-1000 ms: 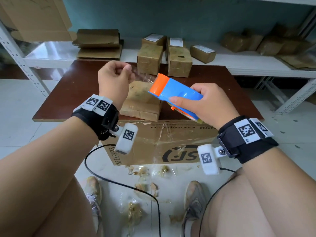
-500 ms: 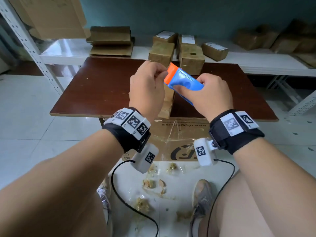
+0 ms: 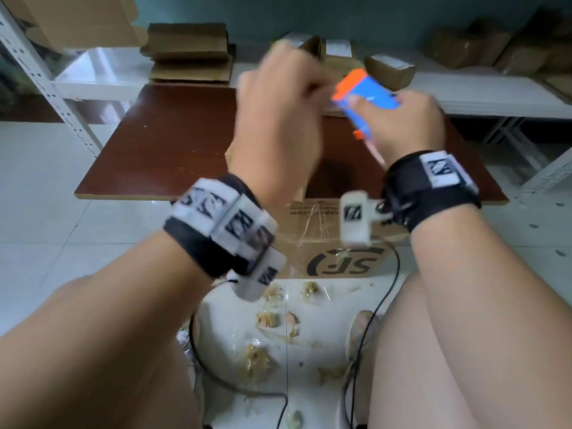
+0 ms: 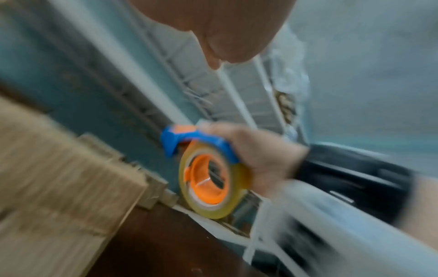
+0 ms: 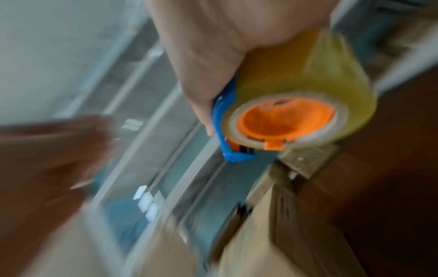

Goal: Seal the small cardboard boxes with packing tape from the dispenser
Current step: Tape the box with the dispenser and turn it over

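Teal wall [image 3: 356,13], white tiled floor [image 3: 46,181], white metal shelving [image 3: 495,97]

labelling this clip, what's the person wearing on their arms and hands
Bare forearms, no sleeves or gloves. Each wrist carries a black strap: left wristband, right wristband. White blocks printed with black square markers sit on both straps. A small white camera module hangs under each wrist, with a thin black cable trailing down.

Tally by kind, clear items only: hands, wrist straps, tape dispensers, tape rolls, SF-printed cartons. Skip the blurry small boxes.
Bare hands: 2 (left hand, right hand)
Blue-and-orange plastic tape dispenser: 1, gripped by the right hand
Yellowish clear tape roll: 1
Black wrist straps: 2 (left strap, right strap)
Brown SF-printed cardboard carton: 1
Total: 7
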Motion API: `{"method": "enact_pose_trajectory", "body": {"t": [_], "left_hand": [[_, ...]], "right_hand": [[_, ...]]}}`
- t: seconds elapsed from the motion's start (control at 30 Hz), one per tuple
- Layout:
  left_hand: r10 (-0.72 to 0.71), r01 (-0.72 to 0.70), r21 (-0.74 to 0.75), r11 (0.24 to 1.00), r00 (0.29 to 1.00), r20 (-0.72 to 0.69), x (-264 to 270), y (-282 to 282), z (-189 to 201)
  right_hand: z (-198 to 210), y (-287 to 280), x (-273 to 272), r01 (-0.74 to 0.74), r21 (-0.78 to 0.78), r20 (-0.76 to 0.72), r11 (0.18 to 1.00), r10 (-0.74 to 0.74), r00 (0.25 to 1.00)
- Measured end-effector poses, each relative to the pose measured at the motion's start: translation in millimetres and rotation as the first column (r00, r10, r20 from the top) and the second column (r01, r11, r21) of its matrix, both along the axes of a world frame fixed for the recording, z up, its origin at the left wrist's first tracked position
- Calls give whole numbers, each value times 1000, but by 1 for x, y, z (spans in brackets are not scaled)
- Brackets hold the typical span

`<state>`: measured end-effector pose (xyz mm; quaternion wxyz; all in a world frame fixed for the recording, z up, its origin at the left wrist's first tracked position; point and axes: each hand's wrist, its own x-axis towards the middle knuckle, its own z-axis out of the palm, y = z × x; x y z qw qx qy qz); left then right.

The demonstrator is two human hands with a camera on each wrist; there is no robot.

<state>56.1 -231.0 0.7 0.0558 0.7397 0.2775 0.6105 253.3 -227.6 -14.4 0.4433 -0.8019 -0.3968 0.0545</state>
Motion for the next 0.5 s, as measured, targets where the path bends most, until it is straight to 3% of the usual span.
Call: {"method": "enact_pose_trajectory", "body": {"t": [0.03, 0.1, 0.23, 0.33, 0.43, 0.5], "left_hand": [[-53, 54, 70, 996, 999, -13, 3, -20, 3], [-150, 151, 54, 987, 989, -16, 3, -38, -1], [-77, 77, -290, 954, 997, 12, -20, 12, -21], [-55, 46, -477, 878, 998, -5, -36, 43, -24], [-28, 66, -633, 772, 997, 70, -42, 56, -28], [-3, 179, -742, 646, 973, 233, -46, 62, -32]], "right_hand": [[-3, 2, 17, 50, 25, -82, 998, -48, 995], [-6, 5, 39, 92, 86, -141, 992, -79, 987], [-15, 20, 31, -30, -7, 14, 1000, 30, 999], [-34, 30, 20, -107, -256, 85, 961, 133, 988], [-41, 33, 5, -136, -494, 120, 859, 223, 967], [-35, 30, -11, -105, -471, 249, 876, 246, 937]]}}
